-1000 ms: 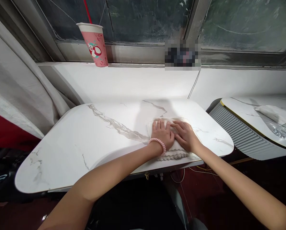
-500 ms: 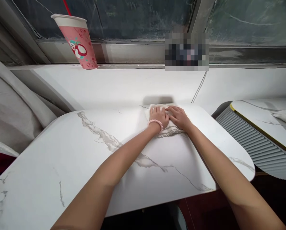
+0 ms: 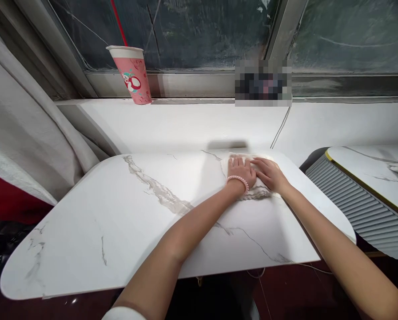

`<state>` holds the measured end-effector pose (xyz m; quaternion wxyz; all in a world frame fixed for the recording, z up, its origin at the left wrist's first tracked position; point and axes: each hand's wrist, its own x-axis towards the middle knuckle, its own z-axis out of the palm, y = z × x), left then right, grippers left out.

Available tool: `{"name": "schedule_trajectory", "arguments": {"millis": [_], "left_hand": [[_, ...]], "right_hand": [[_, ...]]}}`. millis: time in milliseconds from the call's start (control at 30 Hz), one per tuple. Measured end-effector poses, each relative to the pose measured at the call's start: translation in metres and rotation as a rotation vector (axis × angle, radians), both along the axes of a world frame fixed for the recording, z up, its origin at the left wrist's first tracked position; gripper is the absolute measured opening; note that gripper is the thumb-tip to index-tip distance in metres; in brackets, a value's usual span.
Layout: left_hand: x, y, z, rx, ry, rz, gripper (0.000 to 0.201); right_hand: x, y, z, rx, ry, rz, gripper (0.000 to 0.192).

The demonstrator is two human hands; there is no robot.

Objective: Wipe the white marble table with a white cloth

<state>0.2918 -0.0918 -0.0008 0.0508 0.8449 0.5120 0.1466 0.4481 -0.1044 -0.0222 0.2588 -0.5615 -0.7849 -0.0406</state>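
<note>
A white cloth with a wavy edge lies crumpled on the white marble-patterned table, toward its far right part near the wall. My left hand, with a pink beaded bracelet at the wrist, presses flat on the cloth with its fingers spread. Right beside it, my right hand also rests flat over the cloth, fingers stretched toward the left hand. Both palms cover much of the cloth, so its middle is hidden.
On the window ledge stands a pink paper cup with a red straw. A blurred-out item sits farther right, above a thin cable. Grey curtains hang at left. Another table with a ribbed side is at right.
Both hands and the cloth under them have slid a little to the right across the table. My view has also shifted, showing more of the table's left end.
</note>
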Motion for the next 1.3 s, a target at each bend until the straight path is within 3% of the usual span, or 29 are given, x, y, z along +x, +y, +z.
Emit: {"name": "schedule_trajectory", "arguments": {"millis": [167,333,433,567,833,1033,1300], "left_hand": [[0.02,-0.059,-0.001,-0.021,-0.001,-0.087,0.057],[0.023,-0.112,-0.003,0.03,-0.02,-0.201,0.057],[0.022,-0.13,-0.003,0.056,-0.049,-0.22,0.055],[0.023,-0.137,-0.001,0.049,-0.063,-0.229,0.054],[0.039,-0.109,-0.004,0.07,-0.065,-0.256,0.05],[0.044,-0.056,-0.005,0.052,-0.102,-0.291,0.043],[0.019,0.02,0.0,-0.002,-0.052,-0.191,0.044]], "right_hand": [[0.022,-0.075,0.004,-0.048,-0.039,-0.058,0.042],[0.029,-0.142,0.005,-0.053,-0.039,-0.121,0.042],[0.027,-0.164,0.005,-0.076,-0.029,-0.171,0.042],[0.027,-0.172,0.006,-0.082,-0.019,-0.195,0.043],[0.039,-0.145,0.005,-0.045,-0.009,-0.234,0.041],[0.032,-0.102,0.008,-0.005,0.015,-0.311,0.041],[0.007,-0.017,0.008,-0.021,0.03,-0.21,0.035]]}}
